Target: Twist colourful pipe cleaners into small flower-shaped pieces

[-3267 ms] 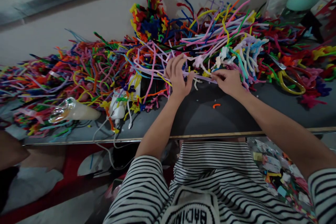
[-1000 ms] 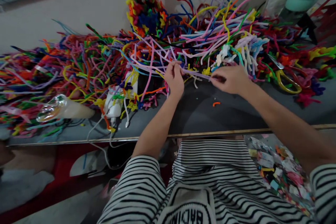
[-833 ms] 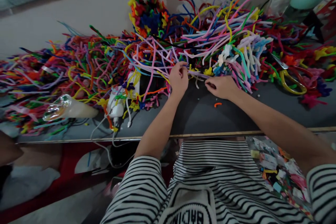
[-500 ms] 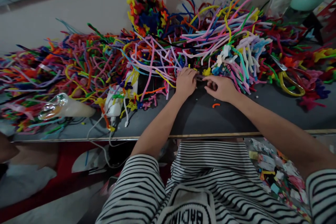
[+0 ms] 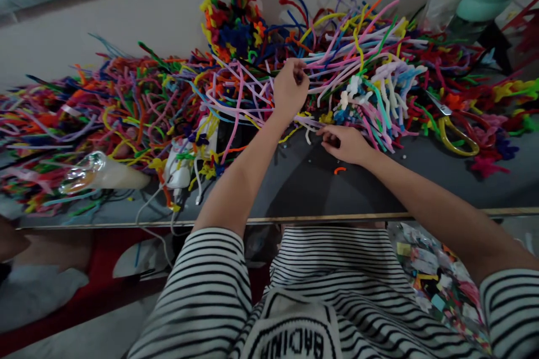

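Observation:
A large heap of coloured pipe cleaners [image 5: 164, 87] covers the back of the grey table. Over the middle of it, my left hand [image 5: 290, 90] is raised with its fingers curled together beside long pink and lilac stems; what they pinch, if anything, is hidden. My right hand [image 5: 345, 145] is lower and nearer the table's front, thumb and forefinger closed at the end of a lilac pipe cleaner [image 5: 309, 122]. Just behind it lies a bundle of pale pipe-cleaner pieces [image 5: 389, 90]. A small orange scrap [image 5: 339, 170] is on the table below that hand.
Yellow-handled scissors [image 5: 458, 140] rest at the right. To the left are a white power strip [image 5: 179, 171] with cables and a clear-wrapped pale cylinder [image 5: 126, 173]. A bag of scraps [image 5: 438, 275] is below the table's edge; another person's arm [image 5: 12, 241] shows far left.
My left hand has lifted away from my right, up and back over the heap. My right hand stays low by the lilac pipe cleaner. The view has shifted slightly.

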Available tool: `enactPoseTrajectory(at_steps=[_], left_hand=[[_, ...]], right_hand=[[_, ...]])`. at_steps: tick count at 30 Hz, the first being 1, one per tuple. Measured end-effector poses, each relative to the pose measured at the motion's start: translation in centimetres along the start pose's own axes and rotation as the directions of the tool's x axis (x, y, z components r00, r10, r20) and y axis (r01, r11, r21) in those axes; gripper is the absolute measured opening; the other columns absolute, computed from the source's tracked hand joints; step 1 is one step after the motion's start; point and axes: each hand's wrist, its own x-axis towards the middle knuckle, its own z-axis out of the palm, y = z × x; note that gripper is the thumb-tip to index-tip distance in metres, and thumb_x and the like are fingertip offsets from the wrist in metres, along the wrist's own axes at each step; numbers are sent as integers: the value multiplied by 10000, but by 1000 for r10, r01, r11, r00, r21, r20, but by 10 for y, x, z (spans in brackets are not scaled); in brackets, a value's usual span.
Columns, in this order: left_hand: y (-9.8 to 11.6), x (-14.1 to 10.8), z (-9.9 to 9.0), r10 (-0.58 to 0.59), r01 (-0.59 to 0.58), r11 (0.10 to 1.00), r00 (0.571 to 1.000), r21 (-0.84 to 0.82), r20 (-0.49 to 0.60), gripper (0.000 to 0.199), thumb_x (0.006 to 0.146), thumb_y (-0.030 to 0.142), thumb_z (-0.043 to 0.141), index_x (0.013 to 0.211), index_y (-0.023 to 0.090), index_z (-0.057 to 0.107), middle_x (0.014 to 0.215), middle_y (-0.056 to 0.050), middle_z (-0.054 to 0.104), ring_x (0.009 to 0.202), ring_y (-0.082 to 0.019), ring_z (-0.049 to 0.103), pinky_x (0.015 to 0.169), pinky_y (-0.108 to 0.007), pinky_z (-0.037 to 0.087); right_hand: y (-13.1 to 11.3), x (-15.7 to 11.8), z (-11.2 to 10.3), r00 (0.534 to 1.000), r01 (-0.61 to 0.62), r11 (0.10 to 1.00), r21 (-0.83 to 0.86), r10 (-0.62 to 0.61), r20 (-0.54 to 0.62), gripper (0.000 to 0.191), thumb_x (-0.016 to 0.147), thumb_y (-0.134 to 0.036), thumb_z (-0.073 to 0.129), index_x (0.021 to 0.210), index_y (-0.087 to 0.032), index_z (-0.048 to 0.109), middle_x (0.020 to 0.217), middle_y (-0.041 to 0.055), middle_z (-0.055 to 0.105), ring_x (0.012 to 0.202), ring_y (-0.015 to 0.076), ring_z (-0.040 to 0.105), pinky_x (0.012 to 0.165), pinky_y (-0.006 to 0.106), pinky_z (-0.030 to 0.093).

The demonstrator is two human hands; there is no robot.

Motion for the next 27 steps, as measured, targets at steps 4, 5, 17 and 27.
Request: enactPoseTrajectory(at_steps=[4, 5, 17, 27], left_hand=[[-8, 19, 17, -82, 80, 995, 996, 57, 19, 191, 933, 422, 675, 1018, 257, 630, 875, -74, 670, 1102, -301, 665, 1078, -494, 498], [-7, 18, 21, -94, 92, 992, 995, 83, 30, 206, 901, 426, 703, 1009, 264, 635, 917, -95, 681, 1177, -328, 634, 1113, -524, 474], [-16, 31, 24, -151, 125, 964, 984, 234, 97, 111, 942, 309, 653, 899, 209, 672, 905, -86, 662, 1250, -292, 561, 1190, -481, 337], [-38, 50, -73, -156, 214, 940, 962, 264, -225, 68, 972, 187, 706, 941, 230, 664, 929, -26, 551, 928, -200, 391, 1053, -425, 344]], right_hand=[[-1, 1, -1, 1000, -28, 999, 37, 28, -11, 353, 848, -241, 649, 1185, -180, 736, 927, 62, 766, 757, 182, 671, 716, 309, 489], [-1, 2, -1, 999, -28, 998, 49, 29, -15, 345, 853, -252, 645, 1176, -176, 737, 917, 62, 766, 746, 181, 670, 711, 309, 488], [-2, 3, -3, 999, -35, 996, 79, 37, -28, 270, 869, -299, 619, 1047, -164, 771, 863, 60, 762, 699, 164, 652, 680, 296, 465], [-4, 1, -6, 998, -56, 997, 61, 57, -12, 270, 881, -296, 621, 1047, -166, 791, 866, 70, 779, 735, 181, 677, 695, 302, 474]])
